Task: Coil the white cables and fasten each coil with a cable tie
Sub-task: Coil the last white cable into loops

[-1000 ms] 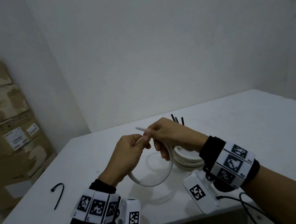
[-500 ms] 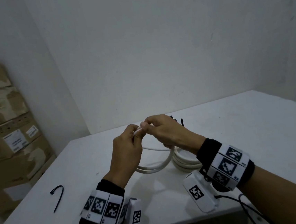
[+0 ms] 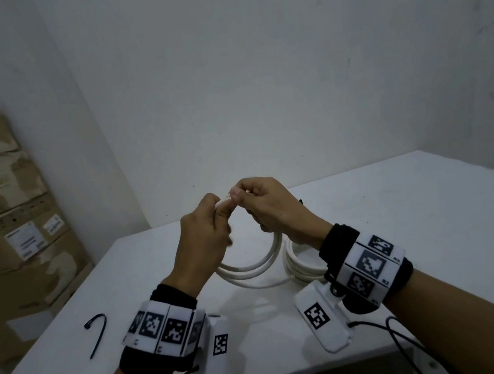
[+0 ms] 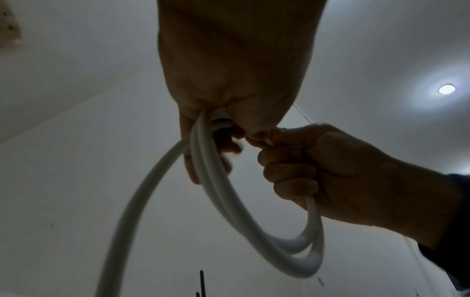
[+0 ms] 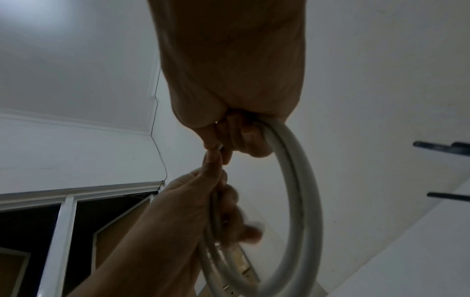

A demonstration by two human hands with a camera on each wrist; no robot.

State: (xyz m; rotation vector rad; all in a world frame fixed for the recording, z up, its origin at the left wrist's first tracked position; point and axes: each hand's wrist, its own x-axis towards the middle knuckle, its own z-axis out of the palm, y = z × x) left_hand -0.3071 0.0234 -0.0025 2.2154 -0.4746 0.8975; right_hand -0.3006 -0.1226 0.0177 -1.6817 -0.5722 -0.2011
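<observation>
Both hands hold one white cable (image 3: pixel 249 269) up over the white table (image 3: pixel 422 200), bent into about two hanging loops (image 4: pixel 287 247) (image 5: pixel 295 201). My left hand (image 3: pixel 205 236) grips the left side of the loops, fingers curled round them. My right hand (image 3: pixel 264 204) grips the right side and pinches the cable's end at the top, between the two hands. A second white coil (image 3: pixel 303 267) lies on the table behind my right wrist, partly hidden. A black cable tie (image 3: pixel 97 334), hooked at one end, lies near the table's front left.
Stacked cardboard boxes (image 3: pixel 18 233) stand against the left wall beside the table. More black cable ties (image 5: pixel 442 149) lie on the table beyond the coils, mostly hidden by my right hand in the head view. A thin black wire (image 3: pixel 404 334) trails from my right wrist camera.
The hands rose and drew together at the top. The single hanging loop became about two loops, and the free cable end that stuck out left is now pinched between the hands.
</observation>
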